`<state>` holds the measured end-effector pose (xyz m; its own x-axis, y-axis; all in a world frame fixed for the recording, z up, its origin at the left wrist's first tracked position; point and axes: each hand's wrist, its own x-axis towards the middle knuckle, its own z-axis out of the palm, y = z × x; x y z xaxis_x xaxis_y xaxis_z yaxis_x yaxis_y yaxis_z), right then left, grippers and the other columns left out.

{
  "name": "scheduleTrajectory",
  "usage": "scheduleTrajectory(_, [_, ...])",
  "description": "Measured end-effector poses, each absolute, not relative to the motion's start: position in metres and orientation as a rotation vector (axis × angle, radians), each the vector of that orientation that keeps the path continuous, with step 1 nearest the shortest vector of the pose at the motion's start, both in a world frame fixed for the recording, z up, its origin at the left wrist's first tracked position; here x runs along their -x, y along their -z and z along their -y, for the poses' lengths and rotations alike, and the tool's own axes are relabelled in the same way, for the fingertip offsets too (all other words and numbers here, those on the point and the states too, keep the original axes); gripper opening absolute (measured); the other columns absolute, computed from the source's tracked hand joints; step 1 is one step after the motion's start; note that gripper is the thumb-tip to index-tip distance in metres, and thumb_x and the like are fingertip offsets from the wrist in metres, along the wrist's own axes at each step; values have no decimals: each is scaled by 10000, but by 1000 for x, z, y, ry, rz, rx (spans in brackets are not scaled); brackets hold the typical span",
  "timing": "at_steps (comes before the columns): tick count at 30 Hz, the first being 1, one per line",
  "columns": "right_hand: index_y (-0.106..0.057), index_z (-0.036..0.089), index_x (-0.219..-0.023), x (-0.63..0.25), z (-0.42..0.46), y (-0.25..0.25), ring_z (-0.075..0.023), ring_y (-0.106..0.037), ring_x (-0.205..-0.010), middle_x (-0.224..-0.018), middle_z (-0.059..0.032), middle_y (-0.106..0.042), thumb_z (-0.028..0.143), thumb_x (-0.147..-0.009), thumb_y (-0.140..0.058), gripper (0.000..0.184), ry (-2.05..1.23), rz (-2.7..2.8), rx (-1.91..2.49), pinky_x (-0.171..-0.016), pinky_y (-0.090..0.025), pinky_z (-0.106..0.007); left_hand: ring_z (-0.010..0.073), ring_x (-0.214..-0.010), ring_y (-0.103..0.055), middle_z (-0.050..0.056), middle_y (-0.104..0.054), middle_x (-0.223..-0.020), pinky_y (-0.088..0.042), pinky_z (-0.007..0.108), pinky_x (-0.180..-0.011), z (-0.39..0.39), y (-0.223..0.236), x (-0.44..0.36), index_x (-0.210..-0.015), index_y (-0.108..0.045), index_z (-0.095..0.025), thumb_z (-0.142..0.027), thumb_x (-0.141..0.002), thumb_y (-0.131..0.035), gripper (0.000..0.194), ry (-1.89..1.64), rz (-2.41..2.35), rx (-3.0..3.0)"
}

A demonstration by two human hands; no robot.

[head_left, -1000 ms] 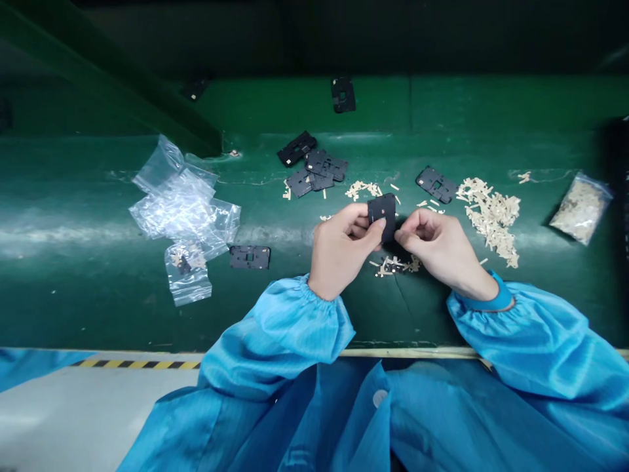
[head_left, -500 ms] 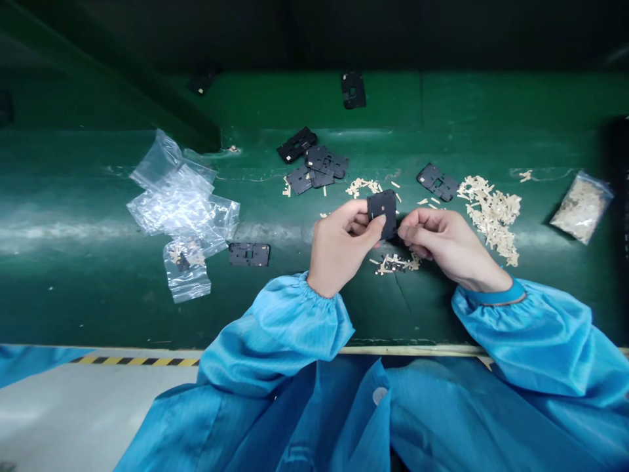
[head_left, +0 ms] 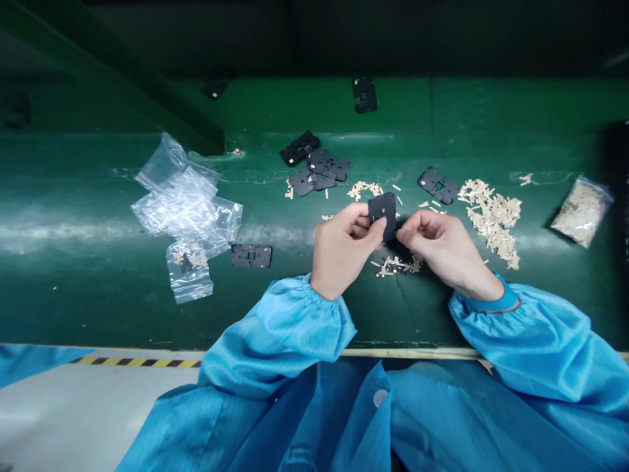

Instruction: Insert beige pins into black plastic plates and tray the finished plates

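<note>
A flat black plastic plate (head_left: 382, 208) with small cut-outs is gripped between the thumb and fingers of my left hand (head_left: 344, 246), held up above the green bench. My right hand (head_left: 437, 246) is closed in a pinch at the plate's lower right edge; whatever its fingertips hold is too small to make out. Beneath the hands lies a little pile of black and cream bits (head_left: 393, 265). Just behind the plate is a scatter of cream strips (head_left: 364, 189). To the right of my right hand spreads a larger heap of cream strips (head_left: 496, 216).
Similar black plates lie in a stack (head_left: 327, 166), at the right (head_left: 439, 185), at the left (head_left: 251, 255) and farther back (head_left: 364, 96). Clear plastic bags (head_left: 184, 203) cover the left side. A filled bag (head_left: 583, 211) sits far right. A green beam (head_left: 147, 98) slants across the back left.
The camera view has shifted slightly, moving the bench items a little right and down. My right hand's fingertips are slightly closer to the plate's edge; my left hand keeps its hold.
</note>
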<state>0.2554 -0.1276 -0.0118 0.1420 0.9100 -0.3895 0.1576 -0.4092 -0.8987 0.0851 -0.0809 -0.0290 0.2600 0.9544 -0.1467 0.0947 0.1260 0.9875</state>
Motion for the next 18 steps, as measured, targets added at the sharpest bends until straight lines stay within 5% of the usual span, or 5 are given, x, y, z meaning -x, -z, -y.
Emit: scheduleTrajectory(18, [-598, 185, -680, -253, 128, 7, -69, -373, -466, -520, 55, -493, 227, -775, -704, 148, -1427, 863, 1678, -436, -259, -232, 79, -599, -656, -38, -701, -749, -588, 179, -545, 79, 29, -85, -952, -699, -199, -257, -857, -711, 111, -880, -1140, -1266])
